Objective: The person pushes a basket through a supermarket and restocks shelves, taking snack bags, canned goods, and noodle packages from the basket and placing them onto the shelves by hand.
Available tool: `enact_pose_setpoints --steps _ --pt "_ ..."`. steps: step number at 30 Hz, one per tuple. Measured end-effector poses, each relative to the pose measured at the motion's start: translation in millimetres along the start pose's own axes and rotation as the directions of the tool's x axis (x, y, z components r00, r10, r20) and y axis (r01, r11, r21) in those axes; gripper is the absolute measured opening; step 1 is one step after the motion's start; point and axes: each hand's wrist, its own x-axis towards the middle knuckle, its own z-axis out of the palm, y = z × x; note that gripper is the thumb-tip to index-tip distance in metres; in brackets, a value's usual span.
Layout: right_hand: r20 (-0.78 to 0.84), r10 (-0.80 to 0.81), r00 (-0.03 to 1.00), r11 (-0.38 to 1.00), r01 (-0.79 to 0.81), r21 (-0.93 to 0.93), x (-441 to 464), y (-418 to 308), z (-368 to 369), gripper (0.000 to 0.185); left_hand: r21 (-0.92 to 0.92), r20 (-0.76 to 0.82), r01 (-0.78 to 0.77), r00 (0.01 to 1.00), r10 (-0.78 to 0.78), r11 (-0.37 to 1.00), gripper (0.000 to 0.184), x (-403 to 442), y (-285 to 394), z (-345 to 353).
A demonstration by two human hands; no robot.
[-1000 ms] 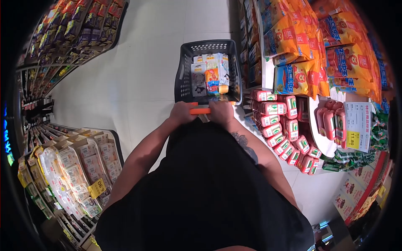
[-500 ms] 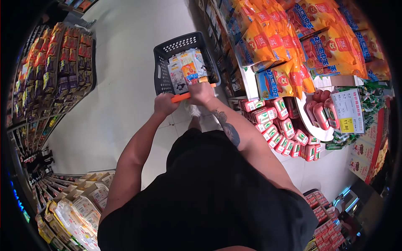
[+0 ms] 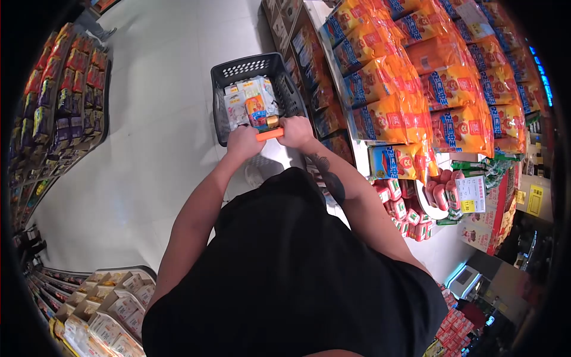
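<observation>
Basket has advanced; left hand and right hand fingers clench orange handle

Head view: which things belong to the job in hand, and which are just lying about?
Job in hand:
orange handle, held
dark basket
white packs and orange pack inside

Just around:
orange bags, right
red packs
price sign
purple packs, left

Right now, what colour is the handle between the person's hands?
The handle is orange, seen best in the head view.
</observation>
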Motion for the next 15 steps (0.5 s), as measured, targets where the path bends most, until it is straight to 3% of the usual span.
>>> enact_pose_setpoints --steps 8,10,14,15 --pt "0.040 -0.035 0.999 0.998 0.037 -0.053 50.4 10.9 -16.8 0.026 -0.076 0.043 0.040 0.998 -0.037 0.996 0.029 43.6 -15.5 -24.3" --pt "0.025 -0.048 0.999 0.997 0.050 -0.062 63.3 10.4 -22.8 0.027 -0.065 -0.020 -0.030 0.999 0.029 0.997 0.029 51.6 -22.5 -28.7" --pt "-0.005 -0.047 0.999 0.997 0.047 -0.063 93.2 20.9 -20.6 0.025 -0.068 -0.003 -0.006 1.000 0.006 0.998 0.029 82.0 -34.4 -33.1" --pt "-0.090 -0.061 0.994 0.998 0.058 -0.039 101.0 22.5 -19.1 0.023 -0.061 0.008 -0.010 1.000 0.011 0.998 0.029 90.4 -38.1 -34.3"
